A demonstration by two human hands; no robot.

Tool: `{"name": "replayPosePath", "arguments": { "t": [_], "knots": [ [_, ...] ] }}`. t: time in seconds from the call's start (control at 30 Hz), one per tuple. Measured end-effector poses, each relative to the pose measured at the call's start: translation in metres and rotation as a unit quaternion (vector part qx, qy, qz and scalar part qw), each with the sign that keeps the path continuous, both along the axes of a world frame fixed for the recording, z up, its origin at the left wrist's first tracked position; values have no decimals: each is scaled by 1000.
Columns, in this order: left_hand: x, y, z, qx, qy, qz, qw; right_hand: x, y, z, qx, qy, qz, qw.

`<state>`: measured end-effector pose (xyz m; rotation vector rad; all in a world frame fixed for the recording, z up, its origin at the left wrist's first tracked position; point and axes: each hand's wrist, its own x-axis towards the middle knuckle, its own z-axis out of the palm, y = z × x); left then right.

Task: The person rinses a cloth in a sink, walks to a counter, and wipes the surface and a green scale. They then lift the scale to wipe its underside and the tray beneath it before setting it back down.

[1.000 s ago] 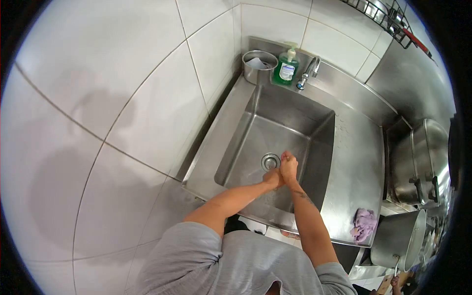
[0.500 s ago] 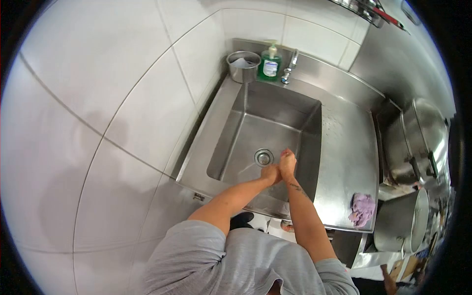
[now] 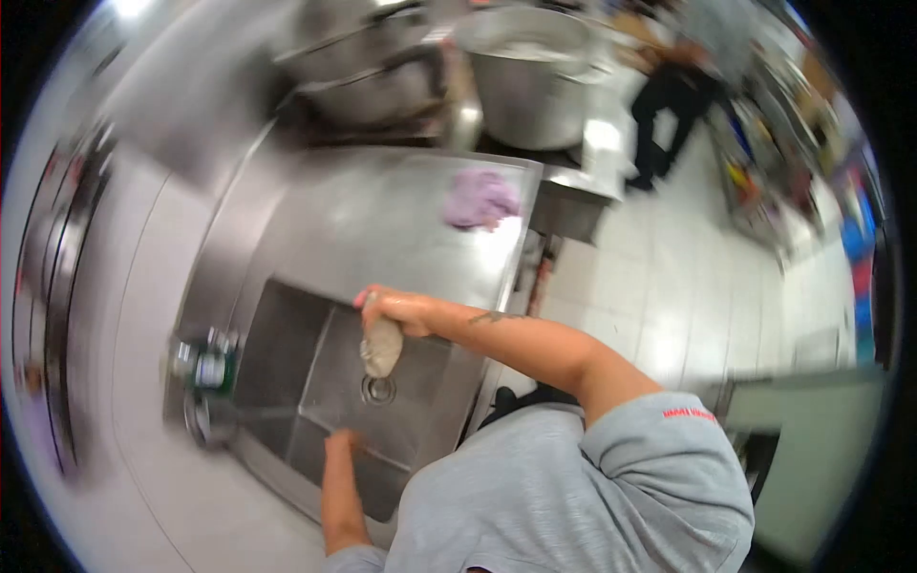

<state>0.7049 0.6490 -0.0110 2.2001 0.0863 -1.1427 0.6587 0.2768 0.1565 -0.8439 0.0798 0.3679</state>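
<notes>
My right hand (image 3: 399,307) is closed around a limp greyish-beige cloth (image 3: 382,348), which hangs down over the steel sink (image 3: 330,358) close to the drain (image 3: 378,390). Pink shows at the fingertips, blurred. My left hand (image 3: 344,442) is low in the sink, apart from the right one. Its fingers are smeared and partly hidden, so what they do cannot be made out.
A purple cloth (image 3: 482,200) lies on the steel drainboard (image 3: 368,215). The green soap bottle (image 3: 212,371) and a metal container (image 3: 208,420) stand at the sink's far side. Large pots (image 3: 528,91) are beyond the drainboard. Another person (image 3: 673,105) stands on the tiled floor.
The view has swung to the right. My hands, pressed together over the sink before, are now apart, and a beige cloth shows in the right one.
</notes>
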Motion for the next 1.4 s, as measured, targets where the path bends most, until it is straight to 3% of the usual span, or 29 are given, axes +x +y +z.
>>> {"name": "replayPosePath", "arguments": {
  "t": [0.1,0.2,0.3,0.37,0.43,0.53,0.57,0.73,0.77,0.9,1.0,1.1,1.2,1.23,1.4],
  "knots": [
    [14,-54,32,49,-226,-147,962,-48,-67,13,-28,-38,-59,997],
    [19,-181,132,148,-178,-280,932,-103,-125,5,-11,-8,-189,982],
    [3,-289,176,-43,-255,-424,868,-154,-178,-31,-70,-8,-315,947],
    [-33,-366,206,-139,-225,-461,847,-202,-205,-36,-133,-1,-407,904],
    [-65,-435,215,-166,-291,-573,748,-260,-225,-14,-214,57,-499,838],
    [-133,-529,216,-259,-246,-639,681,-321,-276,-61,-434,60,-558,705],
    [-154,-559,208,-313,-242,-657,642,-344,-289,-59,-429,62,-570,698],
    [-278,-692,178,-385,-153,-676,609,-444,-343,-30,-398,84,-607,683],
    [-301,-716,168,-430,-161,-684,567,-458,-354,-25,-398,89,-618,672],
    [-369,-793,166,-407,-83,-723,552,-504,-397,-14,-411,117,-643,636],
    [-395,-845,156,-375,-79,-751,538,-533,-426,-29,-434,153,-717,523],
    [-416,-888,149,-434,-103,-726,522,-557,-459,-34,-573,169,-693,402],
    [-439,-938,146,-472,-97,-709,515,-572,-505,-29,-523,240,-691,437],
    [-448,-958,144,-463,-49,-712,526,-575,-521,-26,-522,208,-723,402],
    [-489,-1065,130,-347,179,-712,584,-611,-607,-27,-398,266,-757,444]
  ]
}}
